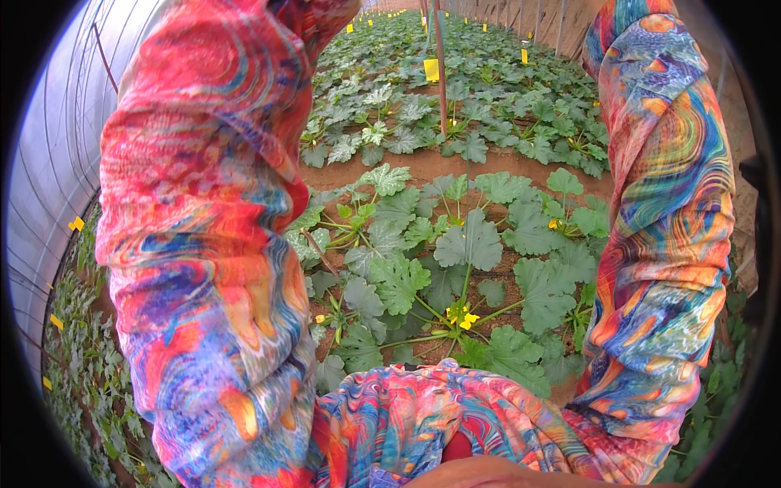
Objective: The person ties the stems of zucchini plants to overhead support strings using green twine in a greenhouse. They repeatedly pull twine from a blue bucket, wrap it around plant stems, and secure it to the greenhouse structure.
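Note:
Both my hands are out of view past the top edge, where my raised arms run up in multicoloured swirl-print sleeves. The left sleeve (pixel 207 244) fills much of the left side, and the right sleeve (pixel 665 232) rises along the right. Between them grows a squash plant (pixel 451 332) with broad lobed green leaves. Yellow blossoms (pixel 467 320) are open at its centre. A thin dark string (pixel 467 201) hangs down in front of one large leaf (pixel 470 241).
More squash plants (pixel 396 113) stand in rows beyond a strip of bare soil (pixel 525 166). A reddish pole (pixel 440 73) rises there, with a yellow card (pixel 431 70) beside it. Curved plastic sheeting (pixel 55 140) walls the left, and a brown wall (pixel 552 27) stands at far right.

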Demonstrator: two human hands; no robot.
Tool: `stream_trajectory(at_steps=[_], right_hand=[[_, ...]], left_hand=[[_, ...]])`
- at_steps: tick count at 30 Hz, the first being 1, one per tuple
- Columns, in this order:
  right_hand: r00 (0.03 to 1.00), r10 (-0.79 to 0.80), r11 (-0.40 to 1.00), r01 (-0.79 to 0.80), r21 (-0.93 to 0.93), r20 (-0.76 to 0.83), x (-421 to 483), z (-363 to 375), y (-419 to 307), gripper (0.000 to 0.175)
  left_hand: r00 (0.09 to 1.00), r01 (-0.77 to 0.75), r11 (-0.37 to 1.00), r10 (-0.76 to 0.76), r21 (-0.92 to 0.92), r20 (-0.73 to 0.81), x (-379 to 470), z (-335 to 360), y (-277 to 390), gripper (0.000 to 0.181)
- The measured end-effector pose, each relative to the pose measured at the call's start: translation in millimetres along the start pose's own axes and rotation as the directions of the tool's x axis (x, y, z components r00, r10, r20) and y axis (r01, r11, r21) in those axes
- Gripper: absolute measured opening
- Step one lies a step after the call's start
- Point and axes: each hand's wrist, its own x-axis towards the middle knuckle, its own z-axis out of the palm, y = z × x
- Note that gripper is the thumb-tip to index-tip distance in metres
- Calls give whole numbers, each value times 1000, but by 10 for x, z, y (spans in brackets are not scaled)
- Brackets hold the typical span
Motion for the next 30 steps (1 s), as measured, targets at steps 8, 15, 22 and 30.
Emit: stream_trajectory(at_steps=[8,15,22,30], right_hand=[[990,128,967,-139,-213,-67,-285,84,-275,24],[974,187,945,-214,-248,-127,-723,348,-668,30],[941,337,918,-337,208,37,-605,337,-608,25],[940,339,911,-317,265,-44,-567,262,-461,19]], left_hand=[[998,13,999,-11,-39,64,-40,7,14,30],[995,31,993,-20,-114,97,-58,-12,25,31],[986,155,786,-82,-598,147,-163,147,-38,26],[992,73,860,-115,-505,-51,-131,300,-151,30]])
